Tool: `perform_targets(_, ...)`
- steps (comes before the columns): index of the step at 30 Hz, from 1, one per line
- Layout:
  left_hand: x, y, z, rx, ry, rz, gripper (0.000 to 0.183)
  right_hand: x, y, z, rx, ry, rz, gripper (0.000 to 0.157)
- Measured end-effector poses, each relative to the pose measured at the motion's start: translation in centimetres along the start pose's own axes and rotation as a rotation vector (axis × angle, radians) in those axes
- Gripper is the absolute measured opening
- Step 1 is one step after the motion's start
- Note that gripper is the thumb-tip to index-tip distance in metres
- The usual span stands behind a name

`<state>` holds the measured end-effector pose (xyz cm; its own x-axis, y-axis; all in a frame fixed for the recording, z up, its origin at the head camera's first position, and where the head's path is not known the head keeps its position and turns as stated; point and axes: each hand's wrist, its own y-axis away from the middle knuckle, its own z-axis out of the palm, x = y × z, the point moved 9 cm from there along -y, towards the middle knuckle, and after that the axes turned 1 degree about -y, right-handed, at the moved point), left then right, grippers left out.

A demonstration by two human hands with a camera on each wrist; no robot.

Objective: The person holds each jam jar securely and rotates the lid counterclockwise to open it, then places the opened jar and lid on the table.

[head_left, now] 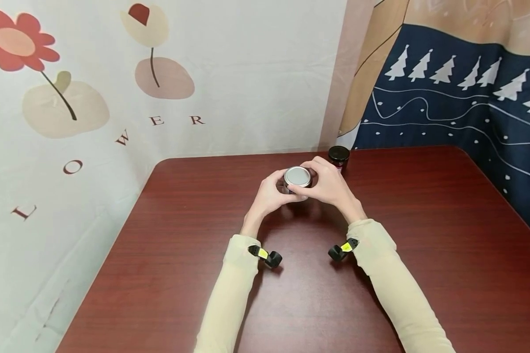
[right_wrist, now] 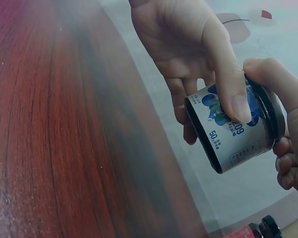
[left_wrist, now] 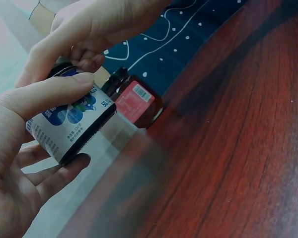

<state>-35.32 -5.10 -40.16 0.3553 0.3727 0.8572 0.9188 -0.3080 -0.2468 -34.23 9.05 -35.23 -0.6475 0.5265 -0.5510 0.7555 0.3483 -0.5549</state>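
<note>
Both hands are on one small jar, dark inside, with a white label that shows blueberries. Its silver-coloured lid faces up in the head view. My left hand grips the body, the thumb lying across the label. At the top, my right hand holds the lid's rim between thumb and fingers. The lid sits on the jar. In the head view the jar is over the far part of the table, and its base is hidden behind the hands.
A second jar with a black lid and a red label stands at the table's far edge, just behind my right hand. The brown wooden table reaches toward me. Printed cloths hang behind it.
</note>
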Motion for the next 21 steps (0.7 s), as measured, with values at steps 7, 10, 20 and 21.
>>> perform_targets(7, 0.7, 0.2, 0.3, -0.009, -0.01, 0.024, 0.069, -0.5, 0.3, -0.6, 0.015, 0.003, -0.02, 0.049)
perform_targets(10, 1.1, 0.4, 0.5, -0.011, -0.011, 0.037, 0.068, -0.8, 0.5, -0.9, 0.019, 0.007, -0.037, 0.048)
perform_targets(20, 2.3, 1.0, 0.6, -0.007, -0.021, 0.082, 0.066, -1.6, 1.0, -1.6, 0.018, 0.003, -0.055, 0.048)
perform_targets(21, 2.4, 1.0, 0.6, -0.006, -0.026, 0.086, 0.065, -1.7, 1.0, -1.7, 0.017, 0.002, -0.056, 0.048)
